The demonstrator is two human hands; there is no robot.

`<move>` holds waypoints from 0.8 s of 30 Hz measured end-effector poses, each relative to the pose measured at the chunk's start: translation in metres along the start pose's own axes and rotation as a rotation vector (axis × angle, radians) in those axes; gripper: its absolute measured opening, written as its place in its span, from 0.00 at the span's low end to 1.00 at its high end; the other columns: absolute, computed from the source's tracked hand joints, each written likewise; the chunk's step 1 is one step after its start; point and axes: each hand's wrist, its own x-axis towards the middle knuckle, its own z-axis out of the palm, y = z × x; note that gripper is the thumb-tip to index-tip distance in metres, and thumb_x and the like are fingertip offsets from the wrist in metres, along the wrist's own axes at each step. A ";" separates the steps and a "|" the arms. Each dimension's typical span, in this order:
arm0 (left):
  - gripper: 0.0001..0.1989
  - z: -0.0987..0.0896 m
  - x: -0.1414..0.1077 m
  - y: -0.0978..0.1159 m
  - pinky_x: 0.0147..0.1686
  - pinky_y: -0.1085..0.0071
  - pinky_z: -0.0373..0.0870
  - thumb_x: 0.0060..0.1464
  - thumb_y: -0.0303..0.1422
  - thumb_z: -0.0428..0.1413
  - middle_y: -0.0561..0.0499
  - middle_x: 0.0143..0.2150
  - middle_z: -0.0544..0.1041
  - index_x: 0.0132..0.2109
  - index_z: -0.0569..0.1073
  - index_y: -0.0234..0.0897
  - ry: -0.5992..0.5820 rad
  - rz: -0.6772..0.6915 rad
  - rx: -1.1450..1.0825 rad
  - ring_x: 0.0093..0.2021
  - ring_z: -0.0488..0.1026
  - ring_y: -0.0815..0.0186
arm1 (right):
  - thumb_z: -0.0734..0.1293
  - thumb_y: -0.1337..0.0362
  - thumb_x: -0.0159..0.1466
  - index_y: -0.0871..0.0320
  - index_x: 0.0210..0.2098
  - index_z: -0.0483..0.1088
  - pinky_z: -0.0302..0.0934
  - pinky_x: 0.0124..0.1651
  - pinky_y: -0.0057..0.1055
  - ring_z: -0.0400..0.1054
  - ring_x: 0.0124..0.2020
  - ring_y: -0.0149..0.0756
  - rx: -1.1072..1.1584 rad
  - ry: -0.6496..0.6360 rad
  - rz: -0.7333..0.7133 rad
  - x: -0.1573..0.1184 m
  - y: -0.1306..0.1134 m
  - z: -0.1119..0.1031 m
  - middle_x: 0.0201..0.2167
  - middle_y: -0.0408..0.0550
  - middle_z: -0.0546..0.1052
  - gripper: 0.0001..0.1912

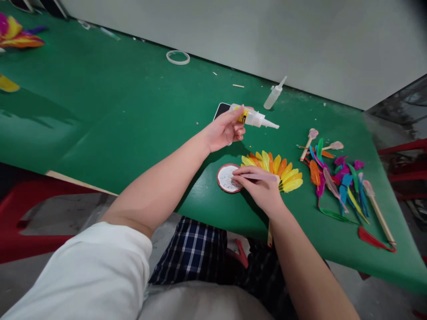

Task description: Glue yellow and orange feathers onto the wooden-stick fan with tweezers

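Your left hand (224,132) grips a squeeze bottle (256,118). Your right hand (267,193) pinches a pink tool (258,176), white disc (226,178) at its fingertips.

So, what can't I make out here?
Head view:
Translucent plastic bottle: yellow label too small to read, partly behind the left hand.
White, red-rimmed disc: grey marks too small to identify.
Yellow-and-orange feather fan: base hidden by the right hand.
Purple, yellow and orange feathers: cut off by the left edge.

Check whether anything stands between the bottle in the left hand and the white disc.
Nothing visible stands between the bottle in the left hand and the white disc, but the right hand, holding a slim pale item, covers the disc's right edge.
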 end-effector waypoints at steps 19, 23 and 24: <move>0.11 0.000 0.000 0.000 0.20 0.80 0.59 0.55 0.39 0.53 0.60 0.16 0.58 0.39 0.72 0.37 -0.017 0.010 0.009 0.18 0.63 0.76 | 0.66 0.59 0.59 0.52 0.31 0.76 0.67 0.35 0.30 0.72 0.28 0.33 -0.125 0.008 -0.021 -0.001 -0.009 -0.003 0.27 0.42 0.79 0.07; 0.12 0.001 -0.001 0.000 0.20 0.80 0.59 0.55 0.40 0.53 0.60 0.16 0.58 0.40 0.72 0.37 0.004 0.001 -0.005 0.18 0.63 0.76 | 0.60 0.50 0.62 0.54 0.31 0.76 0.66 0.33 0.30 0.72 0.31 0.34 0.020 0.014 0.014 -0.003 -0.009 -0.006 0.31 0.45 0.79 0.18; 0.12 0.001 -0.001 0.000 0.20 0.80 0.59 0.55 0.40 0.53 0.60 0.16 0.58 0.41 0.72 0.37 0.009 -0.001 -0.010 0.17 0.63 0.76 | 0.57 0.47 0.63 0.55 0.31 0.75 0.65 0.32 0.30 0.71 0.32 0.35 0.060 0.021 0.012 -0.003 -0.008 -0.007 0.32 0.46 0.78 0.22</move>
